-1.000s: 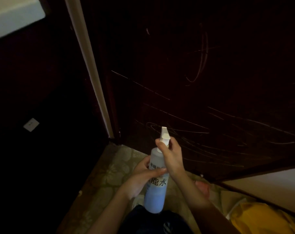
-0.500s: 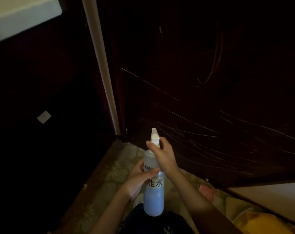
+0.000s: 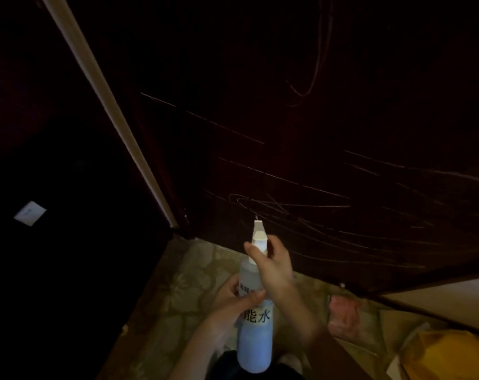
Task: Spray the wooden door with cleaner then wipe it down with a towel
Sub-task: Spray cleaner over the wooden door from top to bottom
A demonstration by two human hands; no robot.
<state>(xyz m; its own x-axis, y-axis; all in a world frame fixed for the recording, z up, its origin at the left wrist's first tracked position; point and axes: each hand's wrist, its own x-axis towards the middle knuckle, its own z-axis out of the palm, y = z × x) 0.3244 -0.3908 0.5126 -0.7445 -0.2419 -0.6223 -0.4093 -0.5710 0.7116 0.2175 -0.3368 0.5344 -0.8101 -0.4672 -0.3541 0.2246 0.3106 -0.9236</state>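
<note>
A dark wooden door [image 3: 301,127] covered in pale scribble lines fills the upper right. In front of its lower part I hold a spray bottle [image 3: 253,341] of blue liquid upright, its white nozzle pointing at the door. My right hand [image 3: 274,267] grips the bottle's neck just under the spray head. My left hand [image 3: 233,297] is wrapped round the bottle's middle at the label. A pinkish cloth [image 3: 345,314] lies on the floor by the door's bottom edge; it is too dim to tell whether it is the towel.
A pale door-frame strip [image 3: 117,124] runs diagonally down the left of the door. Patterned floor [image 3: 178,292] lies below. A white wall socket [image 3: 30,213] sits on the dark left wall. A yellow object [image 3: 449,355] is at the bottom right.
The view has shifted slightly, so the door frame and socket sit differently in the picture. Both hands keep the same hold on the bottle, which stays upright before the door.
</note>
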